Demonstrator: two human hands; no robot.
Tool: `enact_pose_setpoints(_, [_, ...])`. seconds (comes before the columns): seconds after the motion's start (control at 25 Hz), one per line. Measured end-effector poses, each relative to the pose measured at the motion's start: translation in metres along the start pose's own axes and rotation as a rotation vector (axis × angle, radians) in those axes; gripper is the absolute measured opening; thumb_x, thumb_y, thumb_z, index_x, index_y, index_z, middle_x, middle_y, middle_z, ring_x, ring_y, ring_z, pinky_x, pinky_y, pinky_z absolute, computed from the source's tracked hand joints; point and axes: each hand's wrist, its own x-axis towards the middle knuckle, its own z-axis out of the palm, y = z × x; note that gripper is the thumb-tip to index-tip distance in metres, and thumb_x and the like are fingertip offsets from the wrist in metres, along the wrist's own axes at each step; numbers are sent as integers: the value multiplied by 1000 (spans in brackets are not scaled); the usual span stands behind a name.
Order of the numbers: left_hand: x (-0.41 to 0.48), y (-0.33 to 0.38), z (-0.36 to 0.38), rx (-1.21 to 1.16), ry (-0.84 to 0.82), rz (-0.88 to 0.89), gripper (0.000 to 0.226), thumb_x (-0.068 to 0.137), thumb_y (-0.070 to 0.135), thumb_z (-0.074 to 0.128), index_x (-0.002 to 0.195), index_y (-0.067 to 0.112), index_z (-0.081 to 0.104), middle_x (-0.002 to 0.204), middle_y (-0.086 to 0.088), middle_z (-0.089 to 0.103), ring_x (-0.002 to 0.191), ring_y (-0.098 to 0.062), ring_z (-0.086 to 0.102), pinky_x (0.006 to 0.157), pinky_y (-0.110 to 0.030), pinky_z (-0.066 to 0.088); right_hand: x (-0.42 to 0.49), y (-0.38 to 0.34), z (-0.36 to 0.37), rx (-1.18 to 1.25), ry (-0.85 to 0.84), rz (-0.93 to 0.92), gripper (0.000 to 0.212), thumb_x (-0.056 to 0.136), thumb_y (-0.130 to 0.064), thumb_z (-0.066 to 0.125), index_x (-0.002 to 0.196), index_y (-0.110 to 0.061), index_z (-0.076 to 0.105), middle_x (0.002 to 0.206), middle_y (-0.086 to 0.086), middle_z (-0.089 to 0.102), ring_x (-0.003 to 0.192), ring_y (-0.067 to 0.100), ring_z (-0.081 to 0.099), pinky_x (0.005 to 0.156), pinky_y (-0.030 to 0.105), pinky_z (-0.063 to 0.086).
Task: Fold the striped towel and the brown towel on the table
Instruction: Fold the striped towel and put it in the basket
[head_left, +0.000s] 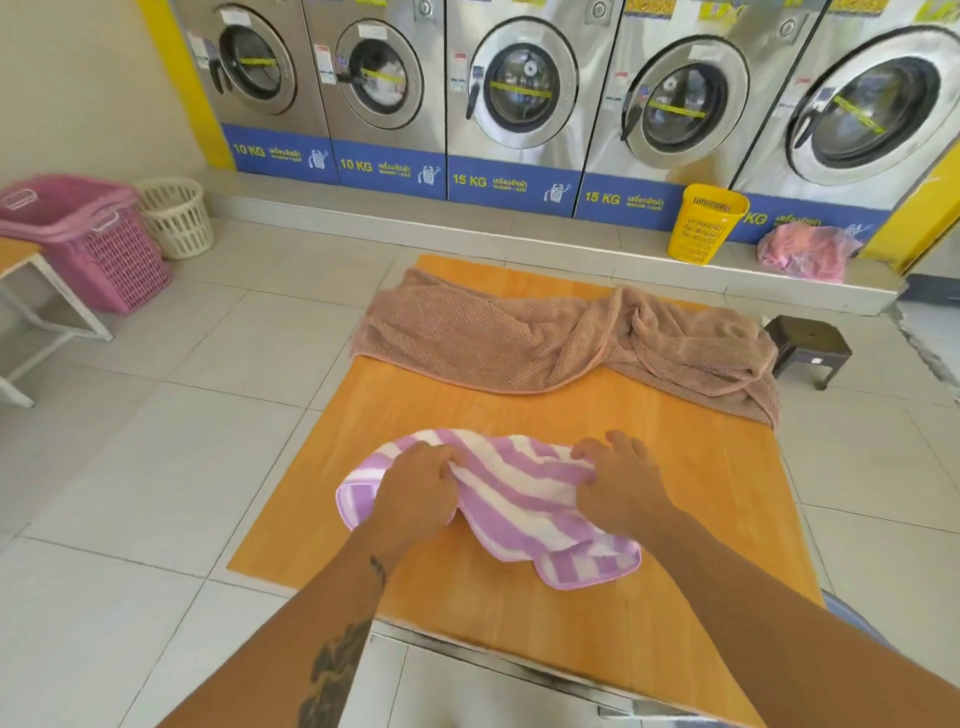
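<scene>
A purple-and-white striped towel (514, 499) lies bunched on the near half of the orange wooden table (675, 493). My left hand (415, 488) grips the towel's left part, fingers curled into the cloth. My right hand (618, 483) grips its upper right edge, thumb and fingers pinching a fold. One corner of the towel trails toward me at the lower right. A brown towel (519, 338) lies crumpled across the far half of the table, its right end hanging over the table's right edge.
Washing machines (519, 93) line the far wall on a raised step. A yellow basket (704, 223) and a pink bag (805, 252) sit on that step. Pink baskets (88, 234) and a white basket (176, 215) stand left. A dark stool (808, 348) stands right of the table.
</scene>
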Motion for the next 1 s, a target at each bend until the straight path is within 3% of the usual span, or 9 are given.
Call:
enact_pose_setpoints(0.12, [-10, 3, 13, -39, -159, -228, 26, 100, 29, 44, 117, 25, 63, 121, -5, 65, 109, -27, 60, 91, -32, 48, 3, 0, 15, 7, -171, 67, 51, 84, -23, 51, 134, -34, 47, 126, 6, 44, 120, 34, 47, 98, 43, 44])
enact_pose_setpoints(0.24, [-17, 5, 31, -71, -242, -300, 68, 91, 43, 63, 150, 26, 33, 152, -6, 30, 134, -28, 43, 102, -29, 39, -3, -5, 23, 89, -130, 80, 41, 91, -20, 44, 131, -27, 47, 123, 10, 49, 104, 34, 56, 86, 38, 48])
enact_pose_setpoints(0.36, [-21, 9, 38, 23, -296, -218, 84, 84, 20, 64, 155, 30, 20, 155, -3, 4, 128, -30, 48, 96, -32, 48, -14, -3, 13, -102, -113, 167, 32, 94, -19, 43, 125, -14, 46, 115, 11, 54, 92, 31, 56, 70, 34, 44])
enact_pose_setpoints(0.48, [-21, 12, 40, 26, -256, -137, 85, 79, 0, 53, 153, 29, 25, 151, 0, 13, 106, -25, 57, 78, -33, 53, -25, 6, 11, 68, -351, 262, 32, 84, -24, 46, 111, -10, 56, 105, 10, 65, 85, 26, 62, 63, 29, 47])
enact_pose_setpoints(0.6, [-22, 18, 37, 102, -157, -280, 79, 79, 8, 55, 149, 30, 26, 143, -7, 20, 102, -29, 57, 73, -31, 49, -34, 14, 10, 256, -399, 283, 32, 81, -18, 51, 109, -6, 61, 104, 14, 68, 89, 27, 64, 66, 28, 47])
enact_pose_setpoints(0.72, [-25, 18, 40, 182, -253, -345, 85, 82, 17, 55, 155, 33, 15, 145, -15, 22, 112, -35, 55, 81, -31, 49, -43, 23, 13, 385, -428, 346, 38, 84, -14, 53, 122, -14, 51, 101, 10, 63, 81, 23, 57, 64, 28, 46])
enact_pose_setpoints(0.8, [-30, 17, 43, 101, -306, -316, 86, 84, 15, 53, 157, 35, 11, 147, -13, 33, 119, -33, 52, 84, -30, 46, -46, 24, 16, 490, -362, 350, 32, 85, -9, 50, 116, -15, 51, 94, 9, 62, 75, 21, 56, 59, 28, 46])
enact_pose_setpoints(0.92, [-28, 26, 39, -55, -234, -297, 75, 88, 12, 49, 156, 33, 24, 147, -4, 46, 126, -30, 50, 93, -32, 45, -45, 17, 5, 667, 5, 254, 21, 86, -6, 47, 101, -20, 53, 83, 7, 63, 64, 18, 59, 51, 28, 43])
enact_pose_setpoints(1.0, [-18, 41, 30, -187, -147, -261, 67, 88, 6, 44, 150, 31, 37, 142, -4, 52, 118, -27, 56, 92, -34, 50, -44, 12, -16, 796, 189, 161, 18, 90, -6, 51, 98, -21, 55, 77, 6, 59, 53, 10, 55, 46, 27, 42])
